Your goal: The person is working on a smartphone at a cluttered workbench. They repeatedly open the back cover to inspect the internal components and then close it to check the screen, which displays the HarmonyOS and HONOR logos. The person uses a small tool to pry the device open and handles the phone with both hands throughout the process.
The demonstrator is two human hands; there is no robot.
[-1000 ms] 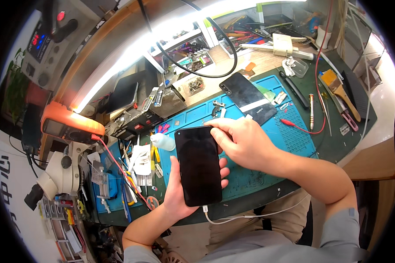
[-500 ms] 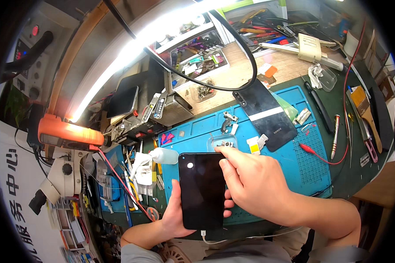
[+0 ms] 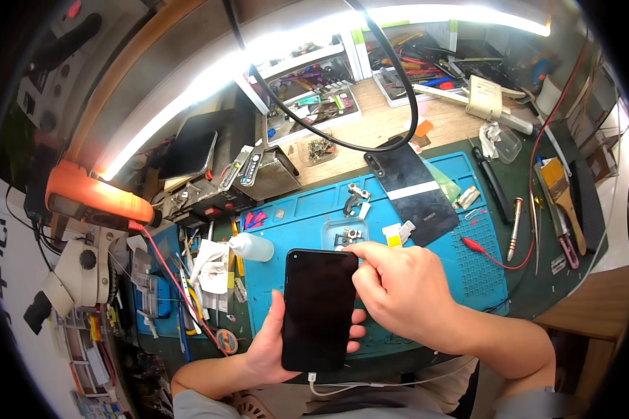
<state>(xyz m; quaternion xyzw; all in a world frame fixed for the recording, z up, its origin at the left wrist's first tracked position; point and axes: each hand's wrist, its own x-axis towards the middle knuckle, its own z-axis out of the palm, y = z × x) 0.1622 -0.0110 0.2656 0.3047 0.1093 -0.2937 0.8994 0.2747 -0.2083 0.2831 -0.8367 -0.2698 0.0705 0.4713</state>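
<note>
A smartphone (image 3: 319, 311) with a dark screen lies upright in my left hand (image 3: 264, 349), thumb along its left edge and fingertips showing past the right edge. A white cable (image 3: 312, 378) is plugged into its bottom end. My right hand (image 3: 405, 286) is curled at the phone's top right corner, index fingertip on the corner and thumb by the side edge. Just beyond is a small clear tray (image 3: 327, 237) of metal parts. Farther right, a dark phone back (image 3: 433, 218) with a white strip lies on the blue work mat (image 3: 297, 216).
A white squeeze bottle (image 3: 253, 248) stands left of the phone. An orange multimeter (image 3: 98, 199) and microscope (image 3: 84, 262) sit at the left. On the right lie a red-clipped lead (image 3: 476, 244), a screwdriver (image 3: 515, 230) and a brush (image 3: 573, 213). A black cable (image 3: 307, 129) loops overhead.
The whole view has shifted, so the bench sits farther left. The bright reflection on the phone's screen is gone. Both hands keep the same hold, the right still at the top right corner.
</note>
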